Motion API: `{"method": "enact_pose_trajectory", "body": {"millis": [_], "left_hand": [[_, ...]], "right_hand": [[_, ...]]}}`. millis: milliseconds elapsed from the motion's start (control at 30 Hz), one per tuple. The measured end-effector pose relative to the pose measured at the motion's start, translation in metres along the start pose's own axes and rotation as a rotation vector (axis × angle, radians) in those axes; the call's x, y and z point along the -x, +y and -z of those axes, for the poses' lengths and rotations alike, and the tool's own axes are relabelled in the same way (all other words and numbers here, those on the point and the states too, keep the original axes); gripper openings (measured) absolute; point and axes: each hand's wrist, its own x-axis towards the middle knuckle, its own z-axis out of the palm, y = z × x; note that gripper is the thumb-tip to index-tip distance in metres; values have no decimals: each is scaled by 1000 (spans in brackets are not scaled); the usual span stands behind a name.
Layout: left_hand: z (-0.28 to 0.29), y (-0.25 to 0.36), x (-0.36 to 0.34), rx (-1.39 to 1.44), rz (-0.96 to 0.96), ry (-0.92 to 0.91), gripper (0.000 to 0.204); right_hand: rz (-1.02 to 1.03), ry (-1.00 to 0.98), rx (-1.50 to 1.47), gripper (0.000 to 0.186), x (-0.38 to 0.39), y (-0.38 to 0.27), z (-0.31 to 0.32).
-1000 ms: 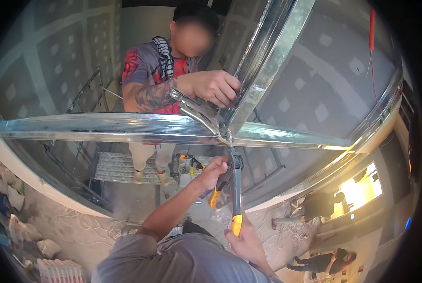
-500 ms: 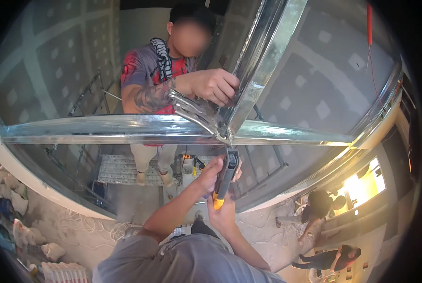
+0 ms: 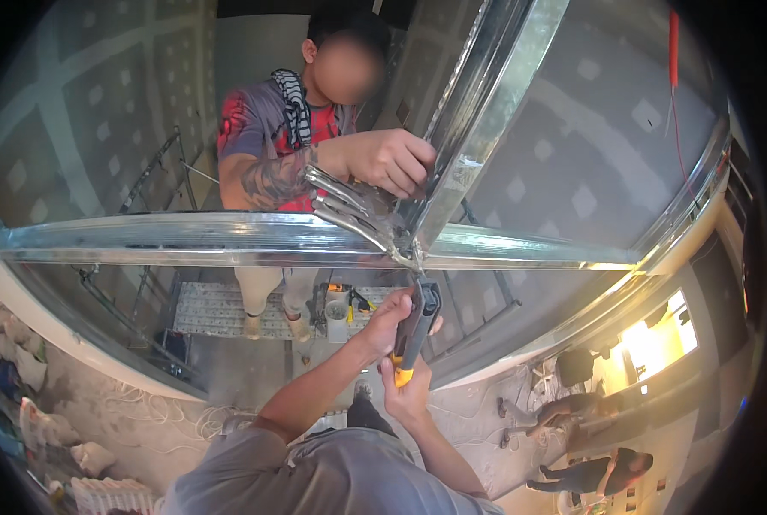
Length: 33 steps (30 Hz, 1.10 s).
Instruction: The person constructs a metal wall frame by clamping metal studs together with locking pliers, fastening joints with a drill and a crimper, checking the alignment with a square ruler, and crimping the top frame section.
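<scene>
Both my hands grip a dark grey hand tool with yellow parts [image 3: 419, 330], possibly a riveter; its exact kind is unclear. It stands nearly upright just below a joint of shiny metal channels. My left hand [image 3: 387, 319] wraps its upper part, with fingertips showing on the far side. My right hand [image 3: 407, 396] closes around the lower, yellow end. Above the tool, silver locking pliers [image 3: 349, 215] lie across the horizontal channel [image 3: 160, 239], jaws at the joint. Another person's hand [image 3: 390, 163] rests against the slanting channel [image 3: 495, 120].
The co-worker stands on a speckled platform [image 3: 220, 311] across the channel, beside a grey bucket [image 3: 337, 319] with tools. A curved white edge [image 3: 83, 348] surrounds the opening. Below lie loose cables [image 3: 147, 405] and sacks [image 3: 27, 369]; other people [image 3: 594, 474] are at lower right.
The tool and both my hands have shifted slightly right. The view has moved a little. The pliers and the co-worker's hand stay at the joint.
</scene>
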Motion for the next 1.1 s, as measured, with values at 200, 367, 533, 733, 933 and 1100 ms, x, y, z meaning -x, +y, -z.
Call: {"method": "enact_pose_trajectory", "body": {"millis": [200,367,533,733,933,1100], "left_hand": [[-10,12,3,-67,30,64,66],[-3,15,0,-200,13,42,66],[-6,4,1,-72,11,56,65],[3,1,-2,-105,12,-34,63],[3,5,0,-83,29,-18,61],[12,3,-2,-203,28,35,64]], "right_hand": [[-80,-52,-2,23,7,-20,8],[-243,-169,-421,41,48,-69,61],[-250,-251,-62,27,31,-33,38],[-104,-56,-61,17,7,9,1],[-186,-77,-54,17,8,-18,7],[-192,-354,-214,84,34,-71,86]]}}
